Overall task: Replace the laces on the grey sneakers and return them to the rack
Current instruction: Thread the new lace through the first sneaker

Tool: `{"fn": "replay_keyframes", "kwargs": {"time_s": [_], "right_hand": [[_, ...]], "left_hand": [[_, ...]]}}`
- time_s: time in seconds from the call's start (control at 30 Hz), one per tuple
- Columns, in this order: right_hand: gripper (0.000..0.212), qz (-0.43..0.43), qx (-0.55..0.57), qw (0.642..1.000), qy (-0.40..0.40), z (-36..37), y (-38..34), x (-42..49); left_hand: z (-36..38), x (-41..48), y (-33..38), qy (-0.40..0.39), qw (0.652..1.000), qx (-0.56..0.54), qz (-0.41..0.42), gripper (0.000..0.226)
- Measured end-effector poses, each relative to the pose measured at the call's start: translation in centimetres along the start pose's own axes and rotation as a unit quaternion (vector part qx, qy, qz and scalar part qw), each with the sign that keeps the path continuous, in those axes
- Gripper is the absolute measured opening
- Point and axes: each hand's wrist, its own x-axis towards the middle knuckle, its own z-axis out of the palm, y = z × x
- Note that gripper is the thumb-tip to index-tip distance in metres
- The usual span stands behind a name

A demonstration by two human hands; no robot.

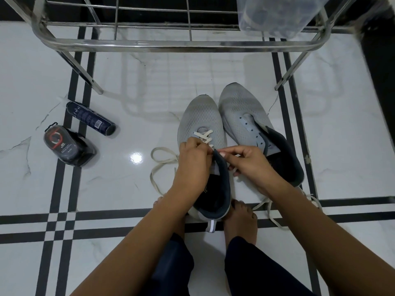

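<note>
Two grey sneakers stood side by side on the white tiled floor (32,82) at the centre of the frame, toes pointing toward the steel rack (171,42) that spanned the top. The nearer sneaker (199,116) carried a cream lace (204,135) crossed through its lowest eyelets only. The left hand (192,154) had its fingers curled at the eyelet row on that shoe, pinching the lace there. The right hand (248,157) met it over the dark tongue, thumb and fingers closed on the other run of the same lace, which trailed below the palm. The slack of the lace looped across the tiles left of the shoe. The second sneaker (237,103), just right of the first and touching it, showed bare eyelets, and a separate loose lace (269,210) lay at its heel. A bare foot (240,218) rested just beside the nearer shoe's heel. In the left of the frame, well apart from the shoes, a dark spray can (89,118) lay on its side near a wrapped polish pack (64,144). A clear bag (277,16) sat on the rack at upper right.
</note>
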Motion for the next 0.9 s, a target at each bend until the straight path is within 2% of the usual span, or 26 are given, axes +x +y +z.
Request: {"fn": "replay_keyframes", "kwargs": {"time_s": [0.1,0.17,0.23,0.27,0.4,0.53,0.73,0.9], "right_hand": [[0.013,-0.008,0.007,1.0,0.007,0.1,0.0,0.0],[0.012,-0.008,0.009,1.0,0.009,0.1,0.1,0.1],[0.013,-0.007,0.014,1.0,0.009,0.1,0.2,0.2],[0.013,-0.007,0.021,1.0,0.007,0.1,0.2,0.2],[0.013,-0.002,0.053,0.999,0.002,0.2,0.0,0.1],[0.014,0.019,0.11,0.994,-0.001,0.3,0.1,0.1],[0.013,0.057,0.213,0.975,-0.01,0.5,0.2,-0.1],[0.014,0.066,0.204,0.976,-0.026,0.5,-0.3,0.0]], "left_hand": [[0.2,-0.5,-0.1,0.021,0.998,0.058,0.032,0.021],[0.1,-0.7,0.1,0.047,0.997,0.045,0.032,0.017],[-0.1,-0.7,0.2,0.075,0.997,0.002,0.01,0.01],[-0.2,-0.5,0.1,0.085,0.996,-0.019,-0.002,0.017],[-0.3,0.0,0.1,0.059,0.986,-0.128,-0.086,0.032],[0.0,0.3,0.6,0.041,0.956,-0.238,-0.169,0.038],[0.8,-0.7,1.0,0.109,0.982,-0.107,-0.114,0.024],[1.0,-1.1,0.7,0.124,0.986,-0.087,-0.072,0.042]]}}
